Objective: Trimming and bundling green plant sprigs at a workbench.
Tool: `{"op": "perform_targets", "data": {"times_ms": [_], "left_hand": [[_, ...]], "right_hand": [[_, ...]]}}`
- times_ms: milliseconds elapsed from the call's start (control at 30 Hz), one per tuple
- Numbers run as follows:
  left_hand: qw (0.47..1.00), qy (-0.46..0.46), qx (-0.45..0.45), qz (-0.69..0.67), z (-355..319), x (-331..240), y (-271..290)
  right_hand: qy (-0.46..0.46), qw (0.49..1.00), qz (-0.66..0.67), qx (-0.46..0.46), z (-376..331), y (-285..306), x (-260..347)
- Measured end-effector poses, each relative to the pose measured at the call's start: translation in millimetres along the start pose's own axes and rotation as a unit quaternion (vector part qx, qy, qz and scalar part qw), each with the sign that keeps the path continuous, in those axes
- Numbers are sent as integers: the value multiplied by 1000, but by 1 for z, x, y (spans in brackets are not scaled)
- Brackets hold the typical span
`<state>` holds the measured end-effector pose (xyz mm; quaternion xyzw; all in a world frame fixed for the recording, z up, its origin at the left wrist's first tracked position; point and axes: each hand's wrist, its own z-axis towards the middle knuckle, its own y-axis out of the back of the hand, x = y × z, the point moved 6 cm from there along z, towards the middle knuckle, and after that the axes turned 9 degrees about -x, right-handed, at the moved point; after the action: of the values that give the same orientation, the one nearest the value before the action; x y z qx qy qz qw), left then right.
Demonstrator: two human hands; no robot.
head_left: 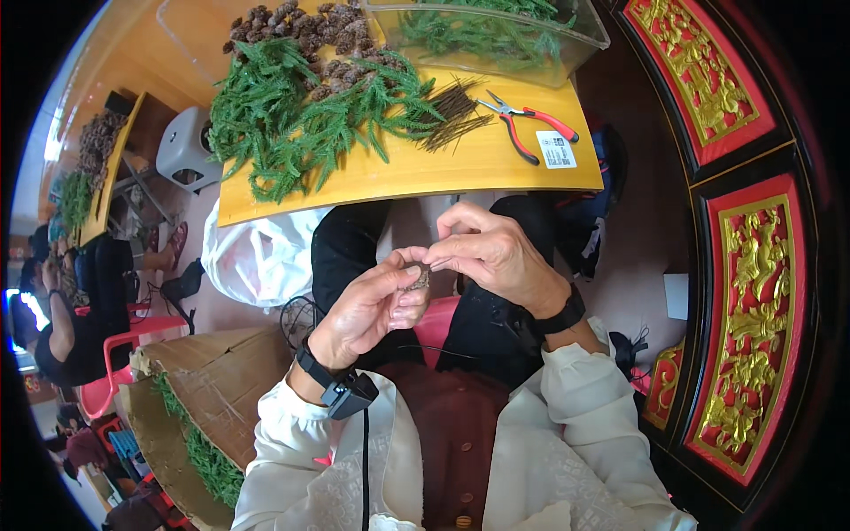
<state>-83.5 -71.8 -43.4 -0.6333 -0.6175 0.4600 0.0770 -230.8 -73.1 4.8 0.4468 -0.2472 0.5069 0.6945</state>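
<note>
My left hand (pixel 372 305) holds a small brown pine cone (pixel 420 280) between thumb and fingers, above my lap. My right hand (pixel 491 252) meets it from the right, its fingertips pinching at the top of the cone. Whether a wire runs between the fingers is too small to tell. Both wrists wear black bands. On the yellow table (pixel 469 168) ahead lie green fir sprigs (pixel 301 115), a heap of pine cones (pixel 310 31), a bundle of thin dark wires (pixel 452 115) and red-handled pliers (pixel 527 124).
A clear plastic bin (pixel 496 40) with more green sprigs stands at the table's far right. A white plastic bag (pixel 261 257) hangs under the table. A cardboard box (pixel 208 398) with greenery is at my left. Other people sit at far left. Red and gold carved panels (pixel 744 265) stand on the right.
</note>
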Motion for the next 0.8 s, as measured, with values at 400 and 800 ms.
{"op": "perform_targets", "data": {"times_ms": [400,800], "left_hand": [[991,-97,-47,78,-9,-7,-9],[899,-369,-151,180,-23,-11,-10]], "right_hand": [[76,997,7,-29,-3,-2,9],[-225,941,236,-88,-14,-33,-22]]}}
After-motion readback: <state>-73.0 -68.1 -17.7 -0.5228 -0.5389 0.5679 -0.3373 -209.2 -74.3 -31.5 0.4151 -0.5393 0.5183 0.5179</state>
